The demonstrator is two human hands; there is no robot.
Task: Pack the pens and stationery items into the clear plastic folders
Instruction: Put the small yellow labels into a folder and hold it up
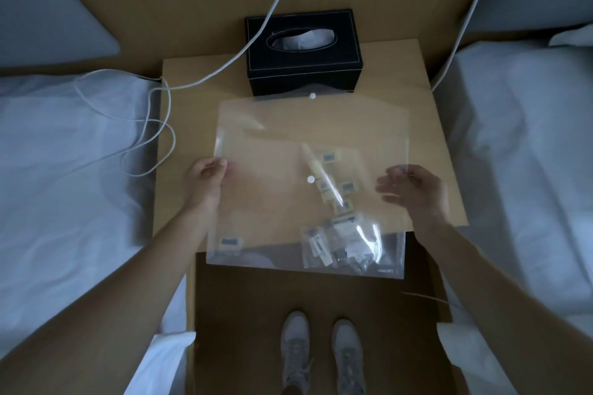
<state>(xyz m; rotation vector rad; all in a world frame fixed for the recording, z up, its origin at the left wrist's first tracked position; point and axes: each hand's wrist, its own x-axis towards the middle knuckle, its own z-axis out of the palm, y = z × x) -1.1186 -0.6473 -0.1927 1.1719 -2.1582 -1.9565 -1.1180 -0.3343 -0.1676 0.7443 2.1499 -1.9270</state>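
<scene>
While my two hands hold the clear plastic folder by its side edges above the wooden bedside table, its long axis runs left to right between them, flap end away from me toward the black tissue box. My left hand pinches the left edge between thumb and fingertips. My right hand is at the right edge with fingers loosely spread behind the plastic; motion blur keeps me from telling whether it grips or only steadies. Both hands sit level with the white snap button, about equally near it. Inside, a pale pen lies slanted through the middle, and small labelled stationery packets have gathered in the near right corner, which hangs past the table's front edge; one packet sits alone at the near left. Judging from this, the open flap beyond my hands is what gets folded toward me next. White cables trail off to the left bed.
</scene>
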